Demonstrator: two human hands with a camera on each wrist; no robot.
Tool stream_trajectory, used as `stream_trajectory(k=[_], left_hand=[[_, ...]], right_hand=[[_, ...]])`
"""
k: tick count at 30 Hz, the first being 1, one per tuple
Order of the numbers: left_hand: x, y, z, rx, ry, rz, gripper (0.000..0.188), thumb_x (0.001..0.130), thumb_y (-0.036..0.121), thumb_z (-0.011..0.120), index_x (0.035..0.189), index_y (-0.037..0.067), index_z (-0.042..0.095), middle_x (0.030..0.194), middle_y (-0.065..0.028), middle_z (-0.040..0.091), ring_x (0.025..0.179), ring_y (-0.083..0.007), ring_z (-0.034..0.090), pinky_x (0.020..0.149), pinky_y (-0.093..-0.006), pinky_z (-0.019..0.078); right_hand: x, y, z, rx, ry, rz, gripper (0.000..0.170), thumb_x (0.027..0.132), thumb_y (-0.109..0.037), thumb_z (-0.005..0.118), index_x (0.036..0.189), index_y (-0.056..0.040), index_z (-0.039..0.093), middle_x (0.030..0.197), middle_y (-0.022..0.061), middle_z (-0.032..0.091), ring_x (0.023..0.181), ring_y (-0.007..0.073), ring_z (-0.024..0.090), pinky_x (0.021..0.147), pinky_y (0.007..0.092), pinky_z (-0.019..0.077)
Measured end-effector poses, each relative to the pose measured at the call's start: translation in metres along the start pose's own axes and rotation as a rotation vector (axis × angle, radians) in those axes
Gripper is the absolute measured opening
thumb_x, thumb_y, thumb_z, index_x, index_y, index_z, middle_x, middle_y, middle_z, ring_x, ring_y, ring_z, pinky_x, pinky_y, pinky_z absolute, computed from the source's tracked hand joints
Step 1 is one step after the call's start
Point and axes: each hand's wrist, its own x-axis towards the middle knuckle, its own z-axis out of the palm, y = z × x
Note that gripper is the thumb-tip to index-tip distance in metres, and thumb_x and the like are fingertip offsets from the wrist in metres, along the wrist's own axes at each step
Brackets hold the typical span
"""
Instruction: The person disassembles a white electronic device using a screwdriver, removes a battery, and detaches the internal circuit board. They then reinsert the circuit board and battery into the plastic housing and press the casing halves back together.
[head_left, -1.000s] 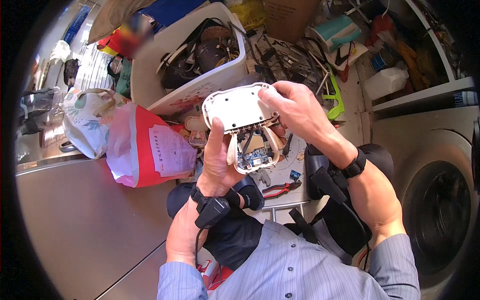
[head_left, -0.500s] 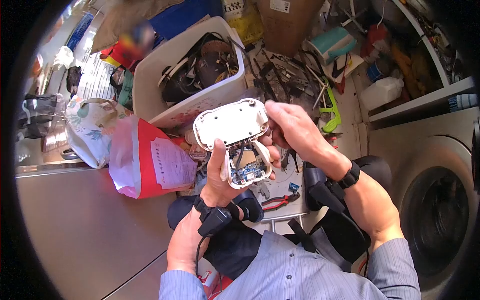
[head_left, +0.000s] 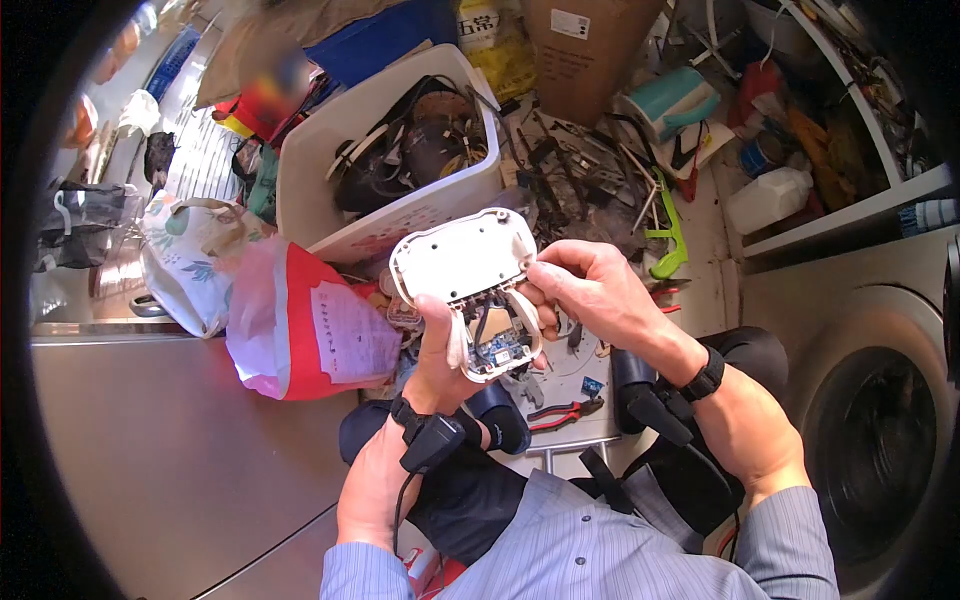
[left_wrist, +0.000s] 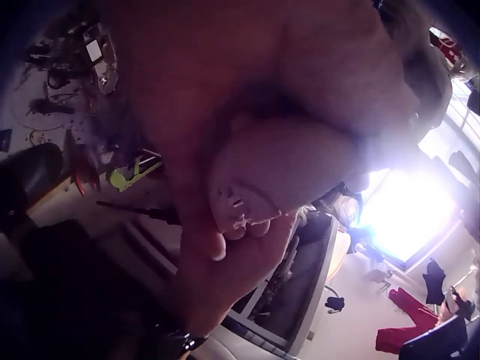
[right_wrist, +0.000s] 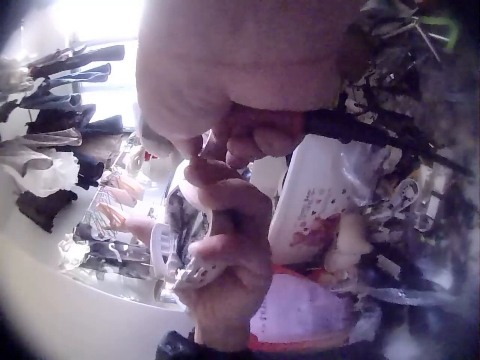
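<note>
My left hand [head_left: 436, 365] grips an opened white plastic device from below, thumb along its left edge. The bare white cover [head_left: 465, 255] stands tilted up at the far side. In the near half lies a blue circuit board [head_left: 492, 350] with dark wires and a tan part. My right hand [head_left: 605, 300] has thumb and forefinger at the cover's lower right corner. Its curled lower fingers hold a dark screwdriver [right_wrist: 345, 126], whose thin shaft points away from the device. In the left wrist view my hand hides most of the white casing [left_wrist: 247, 202].
Red-handled pliers [head_left: 565, 412] and a small blue board [head_left: 592, 386] lie on the floor between the feet. Ahead are a white bin [head_left: 400, 205] of cables and scattered scrap. A red bag [head_left: 310, 330] stands left, a washing machine [head_left: 850, 300] right.
The device has come down a little in the head view. My right hand has slid from the cover's upper right corner to its lower right corner. The left hand keeps its grip.
</note>
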Motion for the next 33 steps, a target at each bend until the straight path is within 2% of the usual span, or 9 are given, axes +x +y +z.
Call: stream_trajectory(k=[9, 19, 23, 25, 27, 28, 29, 32, 33], left_hand=[[0.000, 0.002, 0.005, 0.188, -0.027, -0.036, 0.122, 0.069, 0.089, 0.073, 0.146, -0.003, 0.049, 0.120, -0.0227, 0.069, 0.104, -0.0327, 0.072, 0.082, -0.0454, 0.0649], [-0.003, 0.000, 0.009, 0.161, -0.019, -0.032, 0.122, 0.072, 0.088, 0.071, 0.149, -0.004, 0.046, 0.120, -0.0238, 0.069, 0.107, -0.0329, 0.071, 0.083, -0.0479, 0.0652], [-0.003, -0.009, 0.003, 0.121, 0.023, -0.039, 0.119, 0.075, 0.085, 0.071, 0.151, -0.002, 0.045, 0.122, -0.0215, 0.068, 0.109, -0.0328, 0.071, 0.083, -0.0486, 0.0652], [-0.003, -0.010, 0.006, 0.151, 0.048, 0.028, 0.111, 0.079, 0.078, 0.076, 0.153, 0.000, 0.044, 0.125, -0.0170, 0.068, 0.104, -0.0281, 0.072, 0.083, -0.0439, 0.0651], [-0.012, -0.028, -0.021, 0.209, 0.117, 0.053, 0.104, 0.082, 0.071, 0.078, 0.151, 0.000, 0.046, 0.119, -0.0148, 0.070, 0.095, -0.0242, 0.072, 0.078, -0.0394, 0.0641], [-0.016, -0.031, -0.027, 0.266, 0.191, 0.077, 0.098, 0.084, 0.065, 0.081, 0.149, 0.000, 0.048, 0.113, -0.0125, 0.072, 0.086, -0.0204, 0.073, 0.073, -0.0349, 0.0631], [-0.021, -0.030, -0.033, 0.210, 0.205, 0.035, 0.080, 0.087, 0.051, 0.085, 0.141, 0.001, 0.055, 0.094, -0.0072, 0.072, 0.068, -0.0140, 0.068, 0.062, -0.0282, 0.0571], [-0.028, -0.034, -0.047, 0.240, 0.147, -0.026, 0.063, 0.090, 0.037, 0.085, 0.134, 0.000, 0.059, 0.079, -0.0051, 0.068, 0.059, -0.0134, 0.064, 0.058, -0.0271, 0.0536], [-0.026, -0.025, -0.035, 0.209, 0.181, -0.073, 0.055, 0.089, 0.029, 0.086, 0.130, 0.001, 0.062, 0.085, -0.0034, 0.068, 0.067, -0.0124, 0.065, 0.062, -0.0278, 0.0549]], right_hand=[[-0.006, -0.004, -0.008, -0.021, -0.047, 0.006, 0.029, 0.103, -0.025, 0.065, 0.090, 0.0010, 0.069, 0.077, 0.0004, 0.067, 0.071, 0.0078, 0.061, 0.065, 0.0282, 0.0499], [-0.007, 0.007, -0.006, 0.045, -0.097, 0.020, 0.027, 0.103, -0.021, 0.062, 0.092, 0.0020, 0.069, 0.080, 0.0021, 0.068, 0.078, 0.0098, 0.064, 0.069, 0.0313, 0.0533], [-0.006, 0.012, 0.004, -0.216, 0.186, -0.162, 0.021, 0.098, -0.019, 0.070, 0.098, 0.0022, 0.073, 0.085, 0.0107, 0.074, 0.080, 0.0200, 0.071, 0.073, 0.0354, 0.0568], [-0.005, 0.015, 0.006, -0.324, 0.275, -0.250, 0.020, 0.095, -0.018, 0.073, 0.099, 0.0015, 0.075, 0.088, 0.0137, 0.075, 0.082, 0.0242, 0.073, 0.074, 0.0364, 0.0575], [-0.003, 0.019, 0.006, -0.532, 0.368, -0.502, 0.014, 0.095, -0.010, 0.075, 0.101, 0.0031, 0.075, 0.089, 0.0110, 0.076, 0.074, 0.0139, 0.072, 0.067, 0.0286, 0.0575], [-0.003, 0.021, 0.007, -0.532, 0.369, -0.503, 0.014, 0.095, -0.010, 0.075, 0.101, 0.0031, 0.075, 0.089, 0.0110, 0.076, 0.074, 0.0139, 0.072, 0.067, 0.0286, 0.0575], [-0.003, 0.023, 0.008, -0.496, 0.383, -0.489, 0.015, 0.094, -0.010, 0.075, 0.101, 0.0029, 0.076, 0.089, 0.0115, 0.077, 0.074, 0.0141, 0.073, 0.067, 0.0285, 0.0576], [-0.004, 0.022, 0.008, -0.452, 0.390, -0.451, 0.015, 0.093, -0.010, 0.077, 0.102, 0.0027, 0.077, 0.089, 0.0122, 0.077, 0.075, 0.0144, 0.073, 0.067, 0.0282, 0.0578], [-0.004, 0.021, 0.008, -0.443, 0.382, -0.422, 0.016, 0.093, -0.010, 0.077, 0.102, 0.0026, 0.077, 0.089, 0.0124, 0.077, 0.075, 0.0145, 0.073, 0.067, 0.0281, 0.0580]])
